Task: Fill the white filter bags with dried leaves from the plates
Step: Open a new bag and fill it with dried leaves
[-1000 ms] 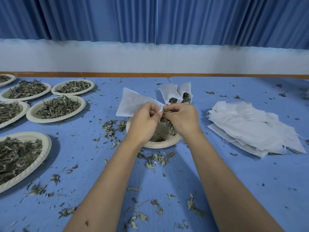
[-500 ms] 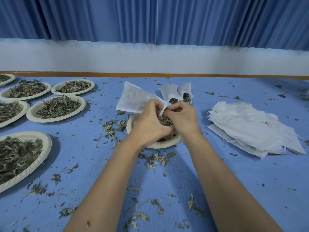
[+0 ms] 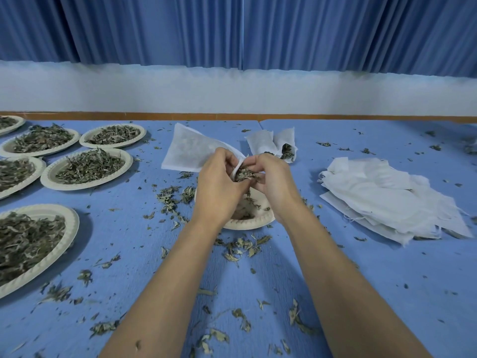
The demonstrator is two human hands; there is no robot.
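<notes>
Lifted since a second ago: both hands, now higher over the plate (image 3: 247,223), bag tail swung upward. Above that plate, left hand (image 3: 219,184) curls round the mouth of the filter bag (image 3: 191,148); right hand (image 3: 273,177) pinches dried leaves (image 3: 244,174) at the opening. Bag body slants up-left of the plate. Likely weightless, limp, thin; leaves brittle. Best gripped at the mouth hem. Beyond the plate: two filled bags (image 3: 273,143).

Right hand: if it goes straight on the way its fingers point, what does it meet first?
Probably the open mouth of the white filter bag that the left hand grips; the right hand pinches dried leaves right at it. Depth is unclear.
</notes>
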